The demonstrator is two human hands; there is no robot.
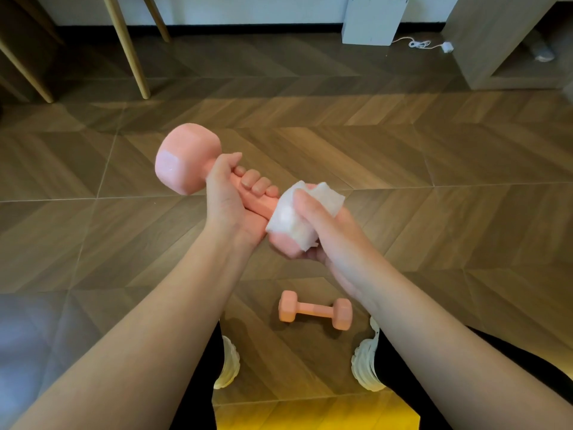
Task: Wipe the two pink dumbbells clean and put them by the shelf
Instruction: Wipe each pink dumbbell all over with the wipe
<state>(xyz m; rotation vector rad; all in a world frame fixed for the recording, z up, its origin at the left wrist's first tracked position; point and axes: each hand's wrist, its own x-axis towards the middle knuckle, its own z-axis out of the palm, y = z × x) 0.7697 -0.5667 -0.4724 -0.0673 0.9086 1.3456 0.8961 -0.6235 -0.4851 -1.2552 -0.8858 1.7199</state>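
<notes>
The left hand [228, 200] is curling round the handle of the raised pink dumbbell [186, 158], tilted toward ten o'clock. The right hand [322, 234] is pressing a white wipe [294, 212] around its near head. The second dumbbell [314, 310] is lying on the floor [434, 212] at six o'clock, between the shoes [367, 361].

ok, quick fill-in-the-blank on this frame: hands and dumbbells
1. The left hand grips the raised dumbbell by its ____.
2. The right hand holds a ____ wipe wrapped round that dumbbell's near head.
3. The second dumbbell lies on the ____, just ahead of the shoes.
Missing words: handle; white; floor.
</notes>
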